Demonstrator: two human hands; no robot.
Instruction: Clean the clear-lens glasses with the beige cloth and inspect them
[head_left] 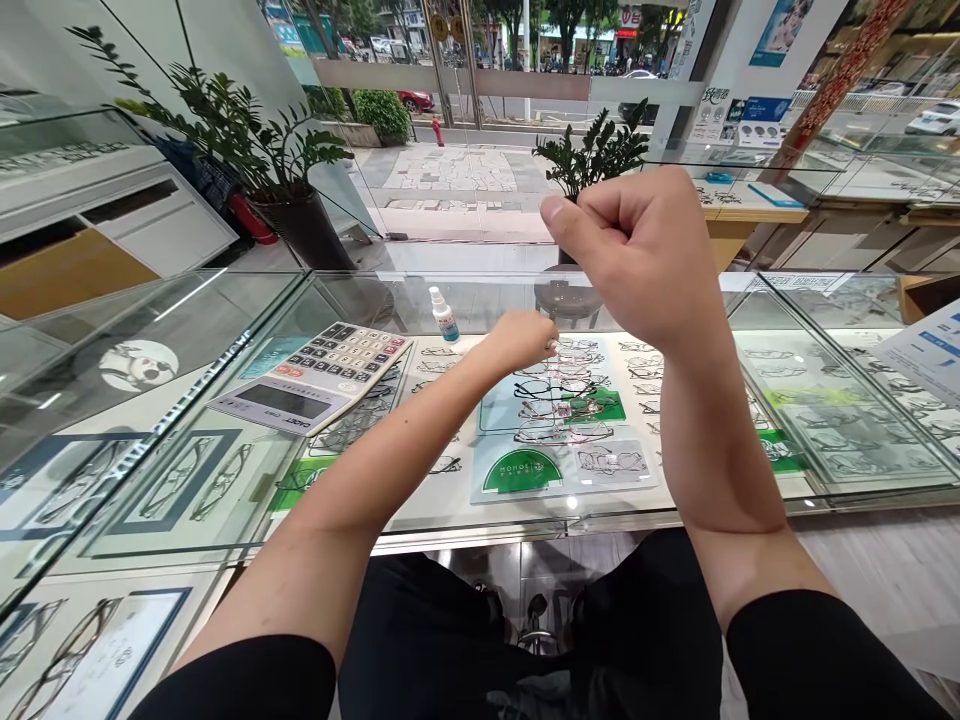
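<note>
Left hand (523,341) reaches forward, curled; right hand (637,255) raised, fisted.

Black-framed glasses (537,388); green display card (523,470); white spray bottle (444,313); grey calculator (315,385).

The left hand (525,342) rests by eyeglasses (564,386) on counter (480,532).

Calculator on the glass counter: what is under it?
The calculator rests on the glass counter top. Eyeglass frames show below its near edge. What lies directly beneath it is covered.
</note>
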